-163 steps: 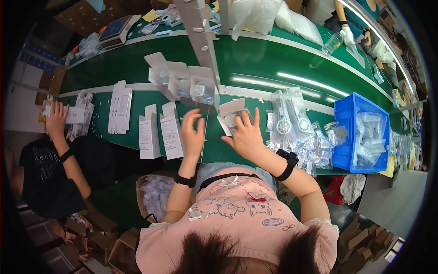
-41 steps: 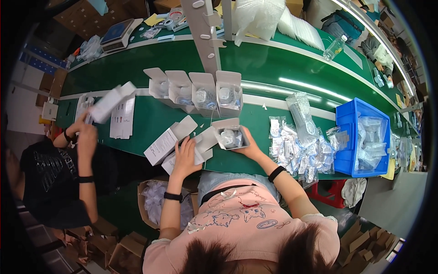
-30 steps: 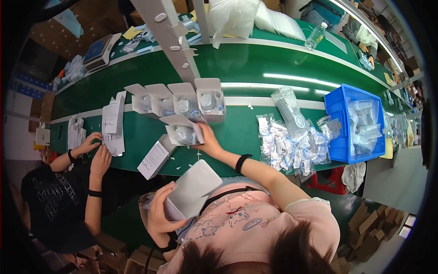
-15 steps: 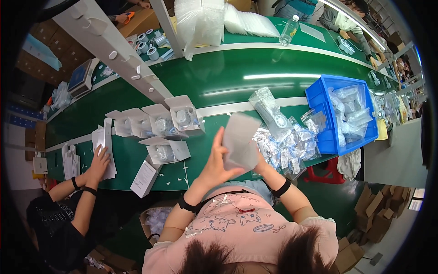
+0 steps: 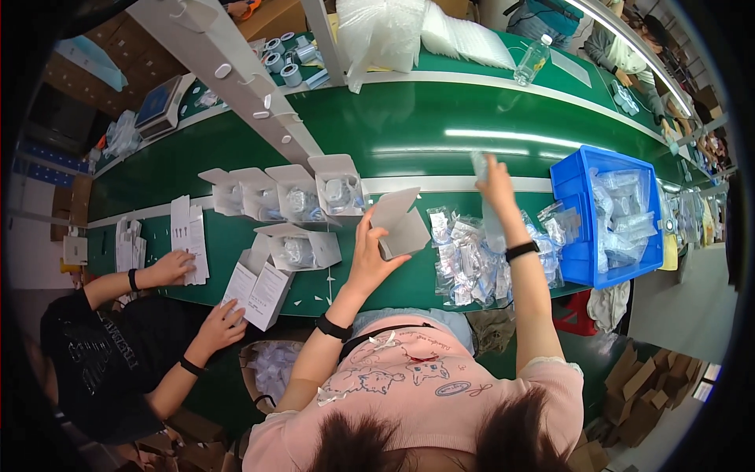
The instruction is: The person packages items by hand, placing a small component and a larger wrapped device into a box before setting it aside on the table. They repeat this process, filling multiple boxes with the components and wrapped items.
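My left hand (image 5: pixel 368 259) is wrapped round an open white carton (image 5: pixel 403 226), its flap standing up, held just above the table. My right hand (image 5: pixel 497 190) grips a clear bubble-wrap bag (image 5: pixel 493 228) over the heap of small clear packets (image 5: pixel 464 263); what the bag contains is blurred. To the left of my carton stand several open white boxes (image 5: pixel 301 203) in a row, with plastic-wrapped items inside. One more open box (image 5: pixel 299 250) lies in front of them.
A blue bin (image 5: pixel 570 228) with bagged items stands at the right. At the left a co-worker's hands touch white folded cartons (image 5: pixel 189 236) and a closed white box (image 5: pixel 259 295). A slanting metal post (image 5: pixel 244 94) rises behind the boxes. A bottle (image 5: pixel 533 60) stands at the back.
My right hand has left the carton and taken hold of the bubble-wrap bag that lay on the packets. The carton now shows its opening. The co-worker's other hand has reached a white box.
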`<state>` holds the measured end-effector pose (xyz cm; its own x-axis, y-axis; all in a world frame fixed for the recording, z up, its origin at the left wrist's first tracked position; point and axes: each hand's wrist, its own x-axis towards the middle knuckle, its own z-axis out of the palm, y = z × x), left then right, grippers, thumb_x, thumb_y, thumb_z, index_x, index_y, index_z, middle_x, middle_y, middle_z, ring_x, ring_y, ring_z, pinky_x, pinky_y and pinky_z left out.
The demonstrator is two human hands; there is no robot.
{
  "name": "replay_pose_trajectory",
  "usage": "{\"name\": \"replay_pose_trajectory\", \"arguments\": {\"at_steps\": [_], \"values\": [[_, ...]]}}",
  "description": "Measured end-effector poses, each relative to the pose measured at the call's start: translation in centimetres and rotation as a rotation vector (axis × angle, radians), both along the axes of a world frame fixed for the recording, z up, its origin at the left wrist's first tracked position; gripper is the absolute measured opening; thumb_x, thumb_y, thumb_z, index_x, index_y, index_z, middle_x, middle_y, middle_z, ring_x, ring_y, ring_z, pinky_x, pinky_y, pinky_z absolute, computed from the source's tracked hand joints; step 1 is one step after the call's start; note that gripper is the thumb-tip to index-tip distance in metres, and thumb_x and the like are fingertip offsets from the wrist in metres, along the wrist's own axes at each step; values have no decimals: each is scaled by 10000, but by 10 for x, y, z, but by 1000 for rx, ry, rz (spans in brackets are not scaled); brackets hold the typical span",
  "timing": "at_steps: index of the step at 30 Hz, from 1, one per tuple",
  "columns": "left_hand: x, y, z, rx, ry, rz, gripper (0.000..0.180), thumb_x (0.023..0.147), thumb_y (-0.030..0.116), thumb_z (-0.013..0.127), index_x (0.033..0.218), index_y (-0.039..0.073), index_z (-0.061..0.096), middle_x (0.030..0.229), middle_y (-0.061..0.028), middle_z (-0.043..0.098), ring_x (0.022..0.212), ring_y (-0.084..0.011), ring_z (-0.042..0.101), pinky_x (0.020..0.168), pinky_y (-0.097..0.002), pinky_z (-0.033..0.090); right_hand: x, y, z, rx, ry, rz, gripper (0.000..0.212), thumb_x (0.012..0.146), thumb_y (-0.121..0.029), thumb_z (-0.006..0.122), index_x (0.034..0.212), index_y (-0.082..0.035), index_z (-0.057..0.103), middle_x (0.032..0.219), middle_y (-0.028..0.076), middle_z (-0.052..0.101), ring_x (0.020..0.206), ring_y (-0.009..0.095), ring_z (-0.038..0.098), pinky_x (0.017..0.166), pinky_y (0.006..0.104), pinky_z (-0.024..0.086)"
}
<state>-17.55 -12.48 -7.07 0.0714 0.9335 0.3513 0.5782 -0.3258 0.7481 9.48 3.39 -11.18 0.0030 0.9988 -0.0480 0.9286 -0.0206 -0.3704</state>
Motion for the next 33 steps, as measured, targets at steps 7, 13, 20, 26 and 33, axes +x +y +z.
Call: {"name": "replay_pose_trajectory", "arguments": {"at_steps": [7, 13, 20, 26, 33], "values": [[4, -4, -15, 31, -302, 10, 681, 559, 129, 789, 965, 104, 244, 1286, -236, 268, 1141, -378, 365, 910, -424, 355, -94, -98, 163, 567, 1564, -272, 499, 772, -54, 579, 1191, -23, 311, 1117, 115, 431, 1002, 198, 459, 882, 324, 367], [-1, -20, -39, 52, -343, 281, 680, 558, 99, 789, 948, 95, 232, 1262, -244, 291, 1137, -361, 391, 880, -411, 392, -159, -137, 103, 788, 515, 235, 539, 672, -118, 675, 1126, -27, 400, 1087, 168, 437, 1022, 299, 429, 875, 360, 348], [-10, -40, -40, 113, -312, 161, 759, 531, 137, 811, 975, 72, 200, 1263, -255, 265, 1113, -359, 402, 903, -411, 357, -135, -162, 122, 440, 517, 382, 452, 623, -118, 682, 1031, -32, 508, 922, 138, 492, 875, 314, 470, 750, 376, 397], [-13, -43, -39, 25, -44, 14, 733, 556, 159, 796, 1054, 63, 266, 1252, -260, 267, 1101, -373, 399, 919, -416, 336, -139, -163, 97, 553, 291, 540, 344, 622, -136, 657, 948, -74, 568, 854, 116, 487, 786, 273, 484, 652, 357, 413], [-24, -70, 1, -2, -68, 234, 510, 616, 214, 755, 1022, 32, 507, 1242, -236, 301, 1069, -351, 435, 868, -385, 366, -75, -96, -24, 347, 45, 146, 423, 638, -167, 689, 1030, -101, 542, 970, 101, 503, 954, 275, 454, 798, 465, 360]]}}
